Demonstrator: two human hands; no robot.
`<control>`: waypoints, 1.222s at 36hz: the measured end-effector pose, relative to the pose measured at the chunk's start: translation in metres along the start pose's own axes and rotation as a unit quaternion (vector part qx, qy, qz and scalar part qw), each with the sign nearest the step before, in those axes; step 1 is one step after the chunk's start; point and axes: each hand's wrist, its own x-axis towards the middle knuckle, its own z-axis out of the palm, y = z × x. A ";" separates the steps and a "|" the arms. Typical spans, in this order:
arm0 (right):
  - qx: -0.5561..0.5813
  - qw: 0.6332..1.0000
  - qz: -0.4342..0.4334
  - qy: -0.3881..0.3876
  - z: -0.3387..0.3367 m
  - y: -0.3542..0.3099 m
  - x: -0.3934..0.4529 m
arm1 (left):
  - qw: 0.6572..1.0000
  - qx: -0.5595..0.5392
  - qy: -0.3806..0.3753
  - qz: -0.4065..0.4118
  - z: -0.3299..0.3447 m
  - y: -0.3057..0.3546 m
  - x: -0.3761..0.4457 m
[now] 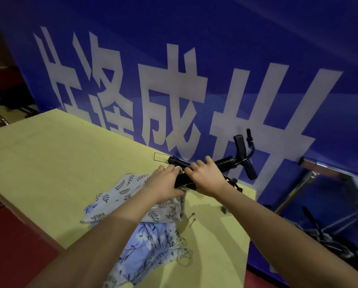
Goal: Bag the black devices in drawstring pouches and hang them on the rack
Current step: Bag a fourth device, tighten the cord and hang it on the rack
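Note:
A black device with a tube body, handles and a wire loop at its left end lies on the yellow table near the blue banner. My right hand grips the middle of its body from above. My left hand holds the device's near end together with the edge of a grey leaf-print drawstring pouch. A blue floral pouch with loose cords lies nearer to me on the table, partly under my left forearm.
A blue banner with large white characters stands right behind the table. Two small metal pins and a small grey clip lie on the table. At the right, a metal rack and more black devices sit low down.

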 end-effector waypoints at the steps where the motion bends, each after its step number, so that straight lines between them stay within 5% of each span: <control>1: -0.003 1.000 -0.008 0.024 0.001 0.000 0.003 | 1.000 0.009 0.019 -0.004 0.001 0.002 0.001; 7: 0.011 0.974 -0.004 0.226 0.003 0.006 0.010 | 0.991 -0.057 0.096 -0.077 0.004 -0.001 0.009; 13: 0.079 0.948 0.001 0.309 0.007 0.002 0.003 | 0.972 -0.146 0.146 -0.116 0.002 -0.011 0.011; 17: 0.167 0.956 0.042 0.238 0.018 -0.003 -0.001 | 0.958 -0.178 0.174 -0.140 -0.003 -0.015 0.012; 22: 0.327 0.939 0.111 0.008 0.028 -0.010 0.004 | 0.943 -0.234 0.201 -0.125 -0.013 -0.014 0.006; 29: 0.433 0.886 0.165 -0.028 0.027 -0.023 0.016 | 0.909 -0.324 0.235 -0.113 -0.027 -0.012 -0.002; 32: 0.542 0.814 0.209 -0.006 0.022 -0.022 0.017 | 0.899 -0.344 0.244 -0.113 -0.029 -0.016 -0.005; 39: 0.762 0.569 0.295 0.097 -0.008 -0.006 0.017 | 0.881 -0.390 0.242 -0.118 -0.018 -0.028 -0.009; 44: 0.777 0.542 0.294 0.129 -0.029 -0.001 0.027 | 0.890 -0.358 0.248 -0.133 -0.010 -0.026 -0.010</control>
